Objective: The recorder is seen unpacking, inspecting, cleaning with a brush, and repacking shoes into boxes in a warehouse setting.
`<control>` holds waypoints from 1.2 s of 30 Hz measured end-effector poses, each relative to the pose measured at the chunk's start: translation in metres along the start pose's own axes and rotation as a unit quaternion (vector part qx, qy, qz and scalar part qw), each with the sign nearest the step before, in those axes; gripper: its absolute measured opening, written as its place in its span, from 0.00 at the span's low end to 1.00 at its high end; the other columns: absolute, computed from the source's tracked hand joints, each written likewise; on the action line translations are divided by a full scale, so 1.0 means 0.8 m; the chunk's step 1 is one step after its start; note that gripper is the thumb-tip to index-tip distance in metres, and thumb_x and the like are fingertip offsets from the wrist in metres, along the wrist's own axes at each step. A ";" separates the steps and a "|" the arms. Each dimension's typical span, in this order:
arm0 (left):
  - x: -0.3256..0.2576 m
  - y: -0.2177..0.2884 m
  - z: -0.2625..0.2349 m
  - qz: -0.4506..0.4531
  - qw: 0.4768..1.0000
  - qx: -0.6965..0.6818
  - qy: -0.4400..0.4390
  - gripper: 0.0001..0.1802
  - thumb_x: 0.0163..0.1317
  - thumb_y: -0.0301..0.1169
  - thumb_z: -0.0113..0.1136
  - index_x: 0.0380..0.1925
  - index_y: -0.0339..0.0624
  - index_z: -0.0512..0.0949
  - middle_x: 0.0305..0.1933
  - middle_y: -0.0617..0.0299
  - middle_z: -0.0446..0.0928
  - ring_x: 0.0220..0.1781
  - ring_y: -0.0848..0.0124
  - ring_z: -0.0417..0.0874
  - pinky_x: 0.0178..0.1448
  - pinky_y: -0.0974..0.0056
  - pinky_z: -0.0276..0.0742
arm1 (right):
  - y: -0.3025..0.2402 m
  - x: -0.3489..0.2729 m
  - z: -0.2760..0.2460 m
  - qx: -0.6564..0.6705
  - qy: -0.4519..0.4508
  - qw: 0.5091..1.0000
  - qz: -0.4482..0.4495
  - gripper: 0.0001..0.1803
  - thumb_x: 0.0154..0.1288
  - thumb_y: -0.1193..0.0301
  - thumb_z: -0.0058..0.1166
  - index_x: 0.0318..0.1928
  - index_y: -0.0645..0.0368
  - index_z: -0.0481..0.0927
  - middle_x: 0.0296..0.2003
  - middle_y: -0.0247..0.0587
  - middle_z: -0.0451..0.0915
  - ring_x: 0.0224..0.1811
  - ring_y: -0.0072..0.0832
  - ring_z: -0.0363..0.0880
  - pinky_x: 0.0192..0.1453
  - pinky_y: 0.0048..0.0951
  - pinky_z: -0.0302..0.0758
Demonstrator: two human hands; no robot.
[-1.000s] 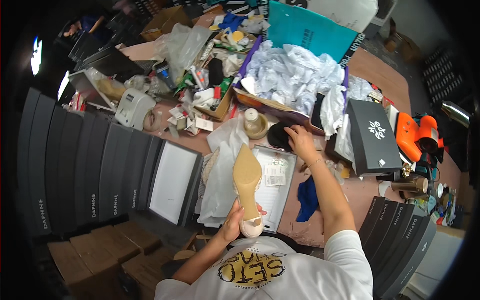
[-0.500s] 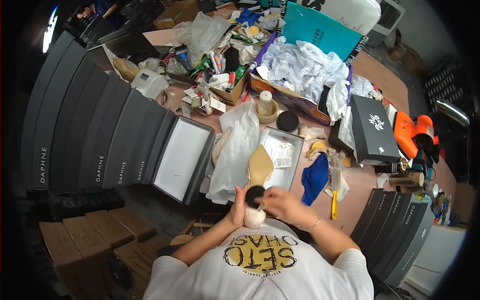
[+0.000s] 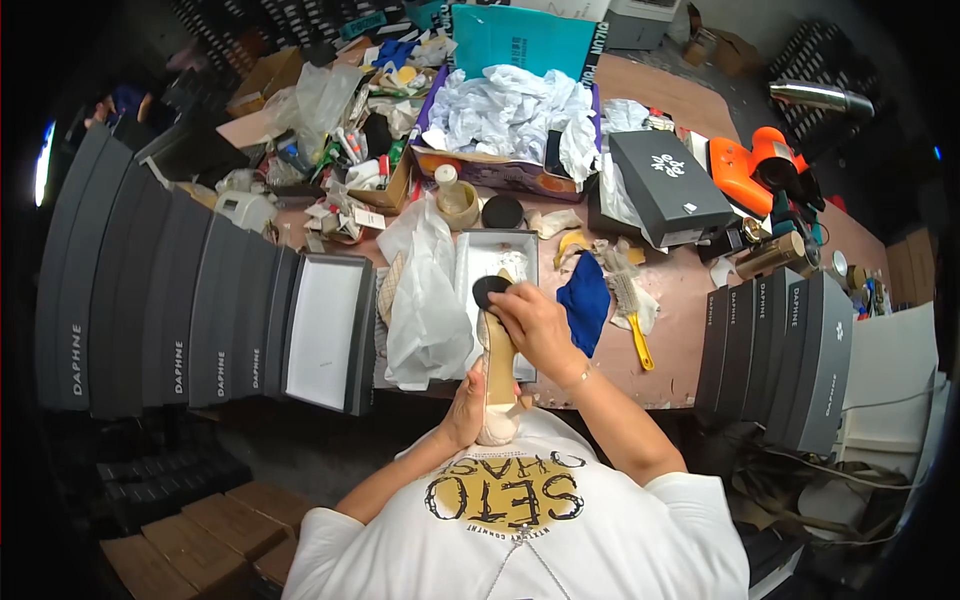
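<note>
A pale shoe (image 3: 499, 372) is held lengthwise in front of my chest with its tan sole facing up and its toe pointing away from me. My left hand (image 3: 466, 410) grips it by the heel end, fingers wrapped round the side. In my right hand (image 3: 540, 328) is a round black pad (image 3: 490, 291), pinched by its edge and lying over the sole toward the toe, which it partly hides. Just beyond the toe sits an open shoebox (image 3: 518, 245) with a white inside. White tissue paper (image 3: 424, 320) lies beside it on the left.
To the right lie a blue cloth (image 3: 582, 302) and a yellow-handled brush (image 3: 632, 305). Dark shoeboxes (image 3: 140, 290) stand in a row at left, more boxes (image 3: 765, 345) at right. Behind are a jar (image 3: 457, 205), a black disc (image 3: 502, 212) and a paper-filled carton (image 3: 505, 120).
The right hand has carried the black pad from the heel end of the shoe up the sole toward the toe. The whole view has shifted as my head turned.
</note>
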State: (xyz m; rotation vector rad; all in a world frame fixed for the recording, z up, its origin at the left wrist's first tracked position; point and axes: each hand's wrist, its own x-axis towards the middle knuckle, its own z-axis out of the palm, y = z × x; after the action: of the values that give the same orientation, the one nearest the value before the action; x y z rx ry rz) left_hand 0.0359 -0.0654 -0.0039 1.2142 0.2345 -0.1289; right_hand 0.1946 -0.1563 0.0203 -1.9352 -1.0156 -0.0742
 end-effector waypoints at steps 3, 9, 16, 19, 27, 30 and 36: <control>0.003 -0.007 -0.010 -0.041 0.992 -0.111 0.033 0.55 0.52 0.78 0.25 0.61 0.39 0.58 0.41 0.57 0.73 0.37 0.71 0.78 0.42 0.68 0.76 | -0.026 -0.055 -0.008 0.043 -0.107 0.989 -0.088 0.12 0.54 0.76 0.59 0.40 0.55 0.83 0.28 0.40 0.76 0.31 0.39 0.78 0.33 0.32 0.75; 0.004 0.008 0.005 -0.029 0.999 -0.034 -0.030 0.55 0.51 0.78 0.30 0.60 0.38 0.59 0.39 0.55 0.74 0.34 0.71 0.79 0.39 0.67 0.78 | 0.064 0.013 -0.009 0.031 -0.017 0.995 0.096 0.07 0.59 0.70 0.56 0.35 0.58 0.84 0.31 0.45 0.79 0.35 0.42 0.79 0.38 0.37 0.74; 0.019 0.002 -0.019 0.037 0.999 0.014 0.006 0.39 0.65 0.62 0.41 0.58 0.36 0.65 0.41 0.53 0.76 0.39 0.68 0.80 0.43 0.66 0.77 | 0.080 0.032 -0.050 0.019 0.140 0.983 0.113 0.08 0.59 0.73 0.57 0.37 0.65 0.82 0.30 0.49 0.78 0.32 0.40 0.77 0.37 0.33 0.72; 0.035 0.007 -0.046 0.108 0.940 0.276 0.171 0.25 0.70 0.45 0.47 0.53 0.33 0.72 0.42 0.51 0.78 0.41 0.67 0.80 0.47 0.65 0.76 | 0.071 0.018 -0.048 0.057 0.073 0.987 0.130 0.09 0.60 0.74 0.58 0.40 0.65 0.82 0.28 0.46 0.78 0.31 0.33 0.77 0.36 0.29 0.71; 0.012 -0.093 -0.269 -0.053 0.807 0.390 0.440 0.17 0.63 0.34 0.54 0.47 0.35 0.78 0.45 0.45 0.80 0.48 0.59 0.82 0.52 0.60 0.75 | 0.027 0.004 0.016 0.255 -0.058 0.953 0.156 0.13 0.64 0.74 0.55 0.47 0.66 0.78 0.34 0.39 0.78 0.35 0.23 0.74 0.41 0.26 0.70; 0.038 -0.137 -0.283 -0.119 0.879 0.220 0.406 0.23 0.59 0.41 0.59 0.47 0.34 0.78 0.44 0.45 0.81 0.46 0.56 0.83 0.48 0.58 0.77 | -0.019 0.033 0.059 0.193 -0.259 0.946 0.015 0.20 0.61 0.72 0.56 0.55 0.61 0.75 0.36 0.46 0.79 0.37 0.36 0.79 0.42 0.31 0.74; 0.091 -0.126 -0.266 -0.173 0.793 0.357 0.463 0.25 0.55 0.46 0.62 0.40 0.33 0.77 0.42 0.40 0.79 0.48 0.46 0.80 0.50 0.52 0.74 | 0.049 -0.020 0.183 -0.101 -0.388 0.910 -0.103 0.14 0.57 0.64 0.57 0.42 0.56 0.79 0.31 0.43 0.78 0.34 0.42 0.80 0.37 0.41 0.77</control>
State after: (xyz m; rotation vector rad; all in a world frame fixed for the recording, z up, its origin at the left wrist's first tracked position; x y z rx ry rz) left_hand 0.0610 0.1017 -0.1836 1.9151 1.3788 0.0898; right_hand 0.1621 -0.0660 -0.0978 -2.0704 -1.7882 0.5352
